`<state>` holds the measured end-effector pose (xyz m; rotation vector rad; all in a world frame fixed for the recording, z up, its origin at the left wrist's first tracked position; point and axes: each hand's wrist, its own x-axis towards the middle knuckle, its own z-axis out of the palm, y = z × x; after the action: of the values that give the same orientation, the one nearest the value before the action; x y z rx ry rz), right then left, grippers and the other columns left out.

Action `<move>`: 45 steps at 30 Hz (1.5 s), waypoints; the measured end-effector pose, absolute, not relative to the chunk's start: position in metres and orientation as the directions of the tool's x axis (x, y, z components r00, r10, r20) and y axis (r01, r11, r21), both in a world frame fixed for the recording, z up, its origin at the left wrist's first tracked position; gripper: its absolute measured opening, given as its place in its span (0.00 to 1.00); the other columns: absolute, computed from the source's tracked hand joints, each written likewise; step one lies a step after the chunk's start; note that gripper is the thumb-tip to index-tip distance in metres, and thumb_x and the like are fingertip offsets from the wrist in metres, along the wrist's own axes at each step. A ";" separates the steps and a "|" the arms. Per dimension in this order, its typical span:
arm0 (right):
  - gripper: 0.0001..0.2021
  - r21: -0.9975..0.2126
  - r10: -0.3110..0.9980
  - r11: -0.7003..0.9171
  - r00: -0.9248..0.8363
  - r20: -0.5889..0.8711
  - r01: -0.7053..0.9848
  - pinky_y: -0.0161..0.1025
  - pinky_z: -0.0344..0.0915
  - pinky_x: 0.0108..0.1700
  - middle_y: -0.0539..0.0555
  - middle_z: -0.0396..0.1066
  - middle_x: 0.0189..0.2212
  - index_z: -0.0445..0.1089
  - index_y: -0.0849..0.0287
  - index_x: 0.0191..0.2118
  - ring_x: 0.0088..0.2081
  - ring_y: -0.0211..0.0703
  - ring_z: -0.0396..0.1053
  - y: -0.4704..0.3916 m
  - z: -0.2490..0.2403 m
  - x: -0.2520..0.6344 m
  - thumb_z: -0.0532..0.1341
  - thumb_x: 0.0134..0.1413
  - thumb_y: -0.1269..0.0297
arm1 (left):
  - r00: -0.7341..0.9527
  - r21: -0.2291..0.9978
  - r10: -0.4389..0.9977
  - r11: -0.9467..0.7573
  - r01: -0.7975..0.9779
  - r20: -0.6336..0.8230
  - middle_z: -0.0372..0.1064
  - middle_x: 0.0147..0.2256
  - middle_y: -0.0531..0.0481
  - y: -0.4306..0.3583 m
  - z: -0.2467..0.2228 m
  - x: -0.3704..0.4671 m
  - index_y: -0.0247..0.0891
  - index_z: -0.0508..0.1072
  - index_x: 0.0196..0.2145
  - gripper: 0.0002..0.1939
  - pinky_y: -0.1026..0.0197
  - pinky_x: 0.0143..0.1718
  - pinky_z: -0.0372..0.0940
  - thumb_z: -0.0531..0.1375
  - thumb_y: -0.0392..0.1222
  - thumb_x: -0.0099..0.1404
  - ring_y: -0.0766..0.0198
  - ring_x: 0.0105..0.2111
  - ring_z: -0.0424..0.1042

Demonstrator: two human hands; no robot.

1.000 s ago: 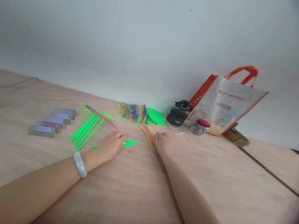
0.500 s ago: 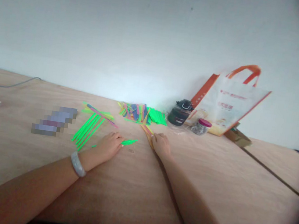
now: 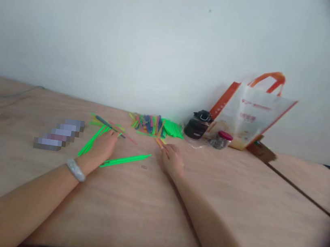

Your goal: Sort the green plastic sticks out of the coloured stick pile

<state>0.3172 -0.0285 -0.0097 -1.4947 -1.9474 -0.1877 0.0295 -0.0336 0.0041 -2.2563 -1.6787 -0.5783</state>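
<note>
My left hand (image 3: 104,145) reaches over a row of green sticks (image 3: 91,142), its fingers bent at the coloured sticks (image 3: 104,121) lying across their far end; what the fingertips grip is hidden. Several more green sticks (image 3: 125,160) lie together on the table between my hands. My right hand (image 3: 172,159) is closed round some orange and yellow sticks (image 3: 160,142), which poke out past its fingers. Behind them lie a multicoloured pile of sticks (image 3: 149,124) and a bright green bundle (image 3: 173,128).
A dark bottle (image 3: 197,124), a jar with a red lid (image 3: 222,139) and a white and orange bag (image 3: 252,115) stand at the back right. A blurred-out flat object (image 3: 59,134) lies on the wooden table (image 3: 114,218) at left, near a cable (image 3: 18,94).
My left hand has left the middle green sticks and moved left and away, onto the row and crossing sticks. A crossing stick has shifted right. My right hand has barely moved.
</note>
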 end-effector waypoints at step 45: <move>0.20 -0.771 0.905 0.303 0.085 0.417 0.560 0.36 0.58 0.30 0.50 0.64 0.21 0.69 0.59 0.32 0.26 0.41 0.62 -0.039 0.005 0.288 0.46 0.57 0.52 | 0.417 0.409 0.807 -0.577 0.707 0.418 0.70 0.32 0.49 -0.078 0.011 0.079 0.37 0.72 0.32 0.12 0.62 0.36 0.63 0.50 0.38 0.67 0.62 0.33 0.69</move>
<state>0.2879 -0.0394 0.0047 -1.3729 -1.5929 0.4430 0.0788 -0.0780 0.0108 -2.7832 -1.5029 -0.9816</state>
